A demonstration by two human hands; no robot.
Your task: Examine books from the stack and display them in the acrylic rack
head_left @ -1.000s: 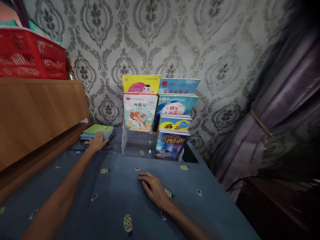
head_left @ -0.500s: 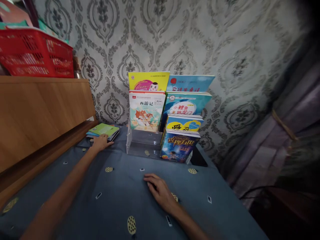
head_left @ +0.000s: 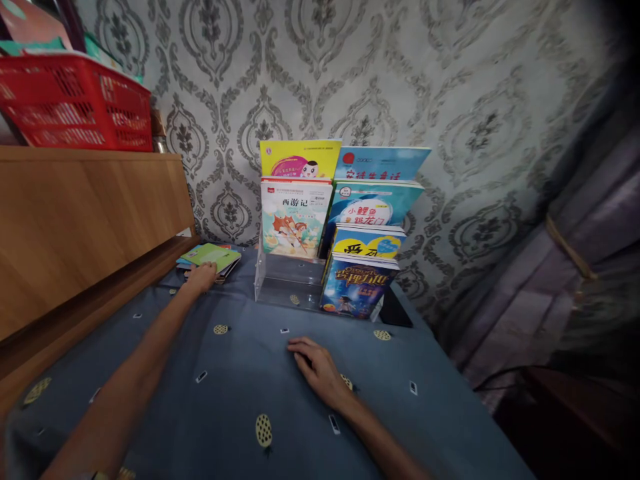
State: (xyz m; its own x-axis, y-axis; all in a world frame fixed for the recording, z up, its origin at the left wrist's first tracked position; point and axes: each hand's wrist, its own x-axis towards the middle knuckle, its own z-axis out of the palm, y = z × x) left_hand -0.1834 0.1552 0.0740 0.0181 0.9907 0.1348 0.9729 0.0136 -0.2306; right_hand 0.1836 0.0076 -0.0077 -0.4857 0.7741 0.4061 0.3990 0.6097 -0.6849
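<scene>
My left hand [head_left: 202,277] is closed on the near edge of a green book [head_left: 211,255], the top one of a small stack of books [head_left: 231,268] at the left back of the table. Its fingertips are partly hidden. My right hand [head_left: 316,368] lies on the blue cloth with its fingers stretched out and holds nothing. Beyond it stands a clear plastic book rack [head_left: 283,293]. A white-covered book [head_left: 295,220] and a yellow book [head_left: 300,155] fill its upper left. Its right column carries several blue books, with a dark blue book [head_left: 356,287] in front.
A patterned blue cloth [head_left: 225,387] covers the table. At the left, a wooden cabinet [head_left: 95,220] bears a red basket [head_left: 75,103]. Behind the rack's right side lies a flat dark object [head_left: 396,311]. A curtain [head_left: 530,293] hangs at the right, before patterned wallpaper.
My left hand has closed on the green book's near edge, and that book has shifted and tilted slightly on the stack. My right hand stays put; the view has moved a little.
</scene>
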